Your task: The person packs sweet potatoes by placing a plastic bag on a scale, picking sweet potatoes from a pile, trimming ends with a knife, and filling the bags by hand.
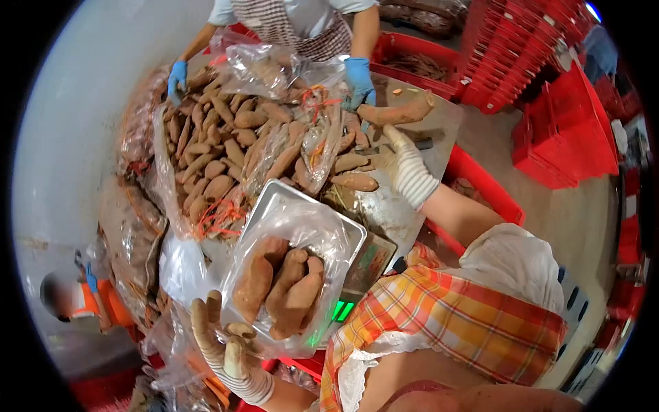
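Observation:
My left hand, in a pale glove with a striped cuff, has its fingers apart at the near edge of a clear plastic bag. The bag lies over a metal tray on a scale and holds several large sweet potatoes. My right hand, gloved alike, reaches over the table with a finger stretched out below a long sweet potato. A co-worker's blue-gloved hand is at that root's other end. Whether my finger touches it, I cannot tell. A dark tool lies by my right hand.
A large heap of sweet potatoes in opened plastic covers the table's far side. Full sacks stand at left. Red crates are stacked at upper right, with more red bins on the floor. Another person is at lower left.

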A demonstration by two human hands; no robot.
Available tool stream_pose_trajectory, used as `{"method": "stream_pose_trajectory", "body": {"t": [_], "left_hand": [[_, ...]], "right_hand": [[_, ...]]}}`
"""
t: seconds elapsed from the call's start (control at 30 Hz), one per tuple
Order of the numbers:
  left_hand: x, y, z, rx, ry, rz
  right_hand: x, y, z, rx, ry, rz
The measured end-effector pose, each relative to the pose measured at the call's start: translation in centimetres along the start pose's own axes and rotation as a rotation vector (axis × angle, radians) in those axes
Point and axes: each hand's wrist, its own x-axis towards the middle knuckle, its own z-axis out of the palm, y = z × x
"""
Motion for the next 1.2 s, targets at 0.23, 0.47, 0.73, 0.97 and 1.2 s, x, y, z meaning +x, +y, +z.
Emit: {"method": "stream_pose_trajectory", "body": {"t": [0.23, 0.47, 0.73, 0.97, 1.2], "left_hand": [[0.3, 0.2, 1.4, -0.039, -0.034, -0.165], [0.9, -0.2, 1.9, -0.074, -0.106, -0.149], [2.2, -2.2, 1.6, -0.111, -0.141, -0.181], [2.0, -2.2, 0.2, -0.092, -0.087, -0.226], [3.2, -4.5, -1.7, -0.306, -0.070, -0.319]], "right_hand": [[4.0, -5.0, -1.5, -0.189, 0.076, -0.530], [0.4, -4.7, -1.8, -0.612, -0.114, -0.921], [0.6, -9.5, -7.5, -0.665, 0.112, -1.254], [3.0, -12.6, -21.1, -0.655, 0.577, -1.182], [5.8, -6.2, -2.9, -0.847, -0.175, -0.975]]}}
